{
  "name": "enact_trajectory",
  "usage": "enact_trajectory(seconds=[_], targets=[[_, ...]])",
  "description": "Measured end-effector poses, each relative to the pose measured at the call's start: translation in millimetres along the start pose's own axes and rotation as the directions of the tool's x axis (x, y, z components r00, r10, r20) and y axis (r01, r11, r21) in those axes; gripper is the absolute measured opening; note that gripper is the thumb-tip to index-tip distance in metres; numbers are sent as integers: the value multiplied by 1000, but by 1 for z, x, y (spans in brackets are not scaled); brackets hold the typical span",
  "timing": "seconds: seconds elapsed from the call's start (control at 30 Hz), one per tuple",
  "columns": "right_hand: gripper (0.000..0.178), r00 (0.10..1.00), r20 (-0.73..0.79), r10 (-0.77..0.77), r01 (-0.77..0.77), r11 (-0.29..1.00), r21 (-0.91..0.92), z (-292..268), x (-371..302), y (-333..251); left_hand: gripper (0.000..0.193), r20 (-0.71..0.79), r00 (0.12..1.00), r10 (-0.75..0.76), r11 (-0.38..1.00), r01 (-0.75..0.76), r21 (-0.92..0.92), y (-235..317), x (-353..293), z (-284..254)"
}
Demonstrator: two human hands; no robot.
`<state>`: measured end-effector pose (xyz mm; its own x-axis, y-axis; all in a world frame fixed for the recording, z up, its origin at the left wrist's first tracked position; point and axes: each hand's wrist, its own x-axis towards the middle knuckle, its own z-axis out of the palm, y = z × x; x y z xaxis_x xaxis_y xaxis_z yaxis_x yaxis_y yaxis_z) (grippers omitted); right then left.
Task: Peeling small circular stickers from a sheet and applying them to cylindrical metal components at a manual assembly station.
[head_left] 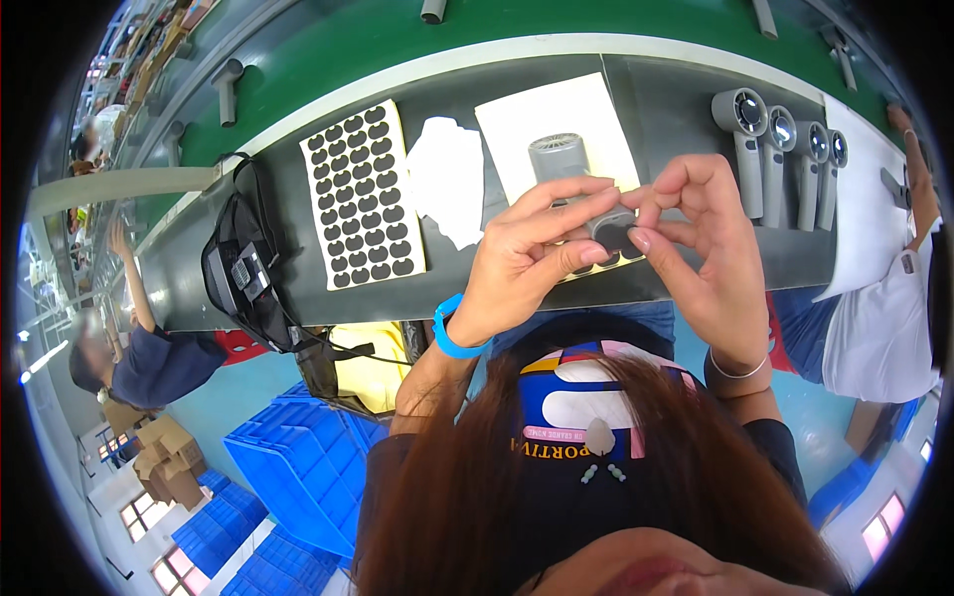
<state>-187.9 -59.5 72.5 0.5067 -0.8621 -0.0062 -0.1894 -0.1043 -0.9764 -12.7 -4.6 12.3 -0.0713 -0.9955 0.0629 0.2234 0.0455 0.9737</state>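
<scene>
My left hand [532, 248] is closed around a grey part with a round dark face [612, 230], which looks like the head of a handheld fan. At the right edge of that face, my right hand [701, 248] has its thumb and forefinger brought together. Anything pinched there is too small to make out. Just beyond my left fingers is a grey cylinder with a slotted end [558, 157]; whether it joins the held part is hidden. White paper [507, 114] lies beneath it. Some dark stickers on a yellowish sheet [632, 254] show below my hands.
A sheet of dark stickers [363, 194], crumpled white paper [449, 179] and a black bag [241, 258] lie to the left. Several grey handheld fans [747, 149] are lined up at right. Beyond runs a green belt [348, 60]. Blue crates [298, 467] stand behind; people work on both sides.
</scene>
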Motion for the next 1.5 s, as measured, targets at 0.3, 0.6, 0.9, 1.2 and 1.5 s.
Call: enact_trajectory(seconds=[0.3,0.6,0.9,1.2,1.5], targets=[[37,1000,0,17,-17,1000,3,-1,1,-2,36,10,1000,-4,1000,4,-7,1,1,-1],[36,1000,-11,22,-22,1000,-1,1,1,-4,35,8,1000,0,1000,0,1,1,0,-1],[34,999,-43,-9,7,999,-48,3,0,-5,31,-15,1000,-22,998,21,-52,7,0,6],[34,991,-89,-105,79,965,-252,2,-7,-3,26,-153,988,-9,999,4,-34,6,-5,22],[34,961,-94,-261,173,830,-530,4,-11,-6,24,-165,986,29,999,-23,40,3,-5,26]])
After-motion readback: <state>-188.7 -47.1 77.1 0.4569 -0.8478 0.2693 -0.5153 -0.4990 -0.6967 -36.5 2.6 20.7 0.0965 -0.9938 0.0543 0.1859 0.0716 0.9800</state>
